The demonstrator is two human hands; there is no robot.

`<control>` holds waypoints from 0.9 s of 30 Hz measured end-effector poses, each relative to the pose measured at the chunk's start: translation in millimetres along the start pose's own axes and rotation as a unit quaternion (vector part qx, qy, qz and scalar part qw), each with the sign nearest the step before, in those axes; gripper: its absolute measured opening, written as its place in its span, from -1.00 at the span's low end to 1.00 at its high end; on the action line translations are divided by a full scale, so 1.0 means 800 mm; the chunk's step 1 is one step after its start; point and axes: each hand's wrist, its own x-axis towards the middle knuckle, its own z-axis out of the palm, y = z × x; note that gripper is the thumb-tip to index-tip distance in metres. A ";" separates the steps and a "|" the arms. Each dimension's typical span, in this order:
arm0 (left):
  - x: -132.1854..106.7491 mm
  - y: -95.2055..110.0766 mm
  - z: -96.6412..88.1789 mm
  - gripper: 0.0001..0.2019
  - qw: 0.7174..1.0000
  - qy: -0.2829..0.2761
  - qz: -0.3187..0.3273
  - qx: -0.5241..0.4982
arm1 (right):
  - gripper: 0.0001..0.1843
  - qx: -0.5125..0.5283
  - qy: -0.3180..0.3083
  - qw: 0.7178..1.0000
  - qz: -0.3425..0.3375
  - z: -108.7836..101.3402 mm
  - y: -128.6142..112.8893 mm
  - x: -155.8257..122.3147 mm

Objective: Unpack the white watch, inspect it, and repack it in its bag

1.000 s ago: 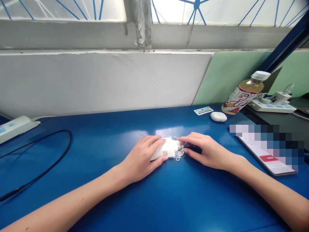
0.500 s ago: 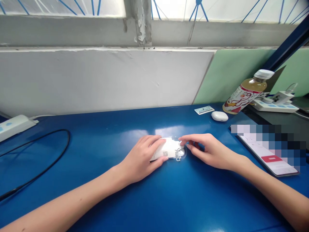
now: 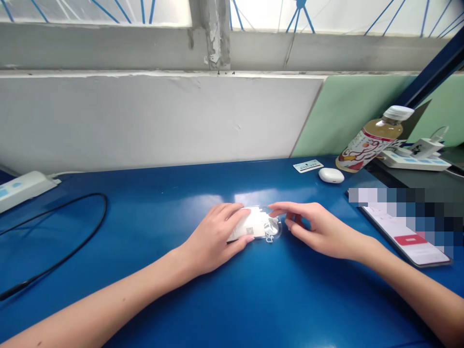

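Note:
A small clear plastic pouch (image 3: 274, 227) lies flat on the blue tabletop, with a white printed card-like piece (image 3: 256, 227) in it. A small square code is printed on the white piece, and a short ball chain (image 3: 269, 239) shows at the pouch's lower edge. My left hand (image 3: 217, 237) grips the pouch's left part, thumb along the near edge and fingers over the far side, hiding that end. At the right end hovers my right hand (image 3: 311, 229), index fingertip at or just above the pouch's upper edge, thumb apart from it.
To the right are a phone (image 3: 409, 237) with a lit screen, a white earbud case (image 3: 331, 175), a card (image 3: 308, 166) and a drink bottle (image 3: 371, 140). Power strips stand at right (image 3: 416, 159) and left (image 3: 27, 191). A black cable (image 3: 97, 227) loops at left.
My right thumb has drawn slightly right, away from the pouch's end, widening its gap from the index finger. The left hand keeps its grip. The whole view has shifted a little.

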 end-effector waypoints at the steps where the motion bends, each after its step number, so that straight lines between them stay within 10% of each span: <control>1: 0.000 0.000 -0.001 -0.59 1.000 -0.002 0.000 0.001 | -0.54 -0.006 0.006 1.000 0.003 -0.002 0.001 0.000; 27: 0.000 0.002 0.000 -0.58 1.000 -0.007 0.003 -0.007 | -0.64 -0.095 0.071 0.989 -0.085 0.017 0.008 0.003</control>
